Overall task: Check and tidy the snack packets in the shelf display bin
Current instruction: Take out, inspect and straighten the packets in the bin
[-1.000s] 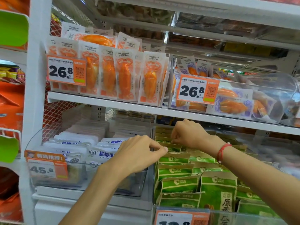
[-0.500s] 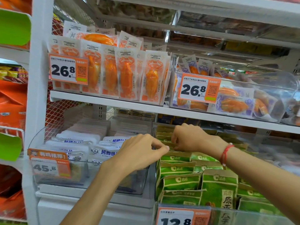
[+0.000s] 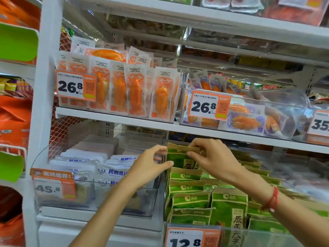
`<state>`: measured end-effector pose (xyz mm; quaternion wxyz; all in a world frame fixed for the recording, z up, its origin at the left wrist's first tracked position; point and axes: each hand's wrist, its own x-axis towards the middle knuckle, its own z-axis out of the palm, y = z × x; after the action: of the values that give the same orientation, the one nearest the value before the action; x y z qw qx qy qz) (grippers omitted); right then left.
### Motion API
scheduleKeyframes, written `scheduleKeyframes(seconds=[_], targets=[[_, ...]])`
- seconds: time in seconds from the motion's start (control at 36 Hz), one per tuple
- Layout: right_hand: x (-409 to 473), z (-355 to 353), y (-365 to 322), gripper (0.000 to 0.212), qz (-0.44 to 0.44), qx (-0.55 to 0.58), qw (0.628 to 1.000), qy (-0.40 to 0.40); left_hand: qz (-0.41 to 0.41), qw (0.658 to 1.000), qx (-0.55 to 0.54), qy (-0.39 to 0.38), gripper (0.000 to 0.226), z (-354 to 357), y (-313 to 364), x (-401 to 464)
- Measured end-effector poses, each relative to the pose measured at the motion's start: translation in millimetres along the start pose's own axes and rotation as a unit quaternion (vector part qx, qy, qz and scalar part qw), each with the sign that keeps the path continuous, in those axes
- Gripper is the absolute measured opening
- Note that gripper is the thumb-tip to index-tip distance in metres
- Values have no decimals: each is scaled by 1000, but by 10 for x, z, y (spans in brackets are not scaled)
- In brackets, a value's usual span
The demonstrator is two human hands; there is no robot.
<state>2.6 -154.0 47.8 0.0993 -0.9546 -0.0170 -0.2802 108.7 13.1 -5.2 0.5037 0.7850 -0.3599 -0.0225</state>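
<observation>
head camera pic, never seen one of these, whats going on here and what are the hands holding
The camera sits on a person's head, looking forward and down at their own hands in front of a shop shelf. The right hand pinches the top edge of a green packet, lifted above the other green packets in a clear bin. The left hand touches that packet's left side, thumb against it. White packets fill the bin to the left, orange packets stand on the shelf above.

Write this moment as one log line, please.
step: check packet | right hand: pinches raised green packet | left hand: touches its edge | bin: full
</observation>
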Motion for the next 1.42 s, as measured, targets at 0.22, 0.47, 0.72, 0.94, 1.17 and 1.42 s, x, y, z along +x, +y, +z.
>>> scheduleKeyframes(seconds=[0.22, 0.47, 0.72, 0.94, 1.17, 1.42], targets=[[-202, -110, -6, 9, -11, 98, 992, -83, -4, 998, 7, -59, 16, -53, 76, -98], [-302, -184, -124, 8, -46, 75, 994, 57, 40, 998, 47, -4, 27, -128, 286, -217], [-342, -510, -447, 11, -72, 204, 957, 194, 151, 979, -87, 105, 23, -233, 716, -600], [-653, -391, -687, 25, 2, 355, 931, 85, 77, 952, -231, 186, 31, -231, 872, -1101], [-982, -3, -742, 36, 98, 498, 862, 4, -40, 948, -255, 185, 37, -125, 635, -1394], [-1179, 261, -706, 26, 117, 462, 879, -29, -105, 959, -239, 113, 23, -60, 312, -1576]])
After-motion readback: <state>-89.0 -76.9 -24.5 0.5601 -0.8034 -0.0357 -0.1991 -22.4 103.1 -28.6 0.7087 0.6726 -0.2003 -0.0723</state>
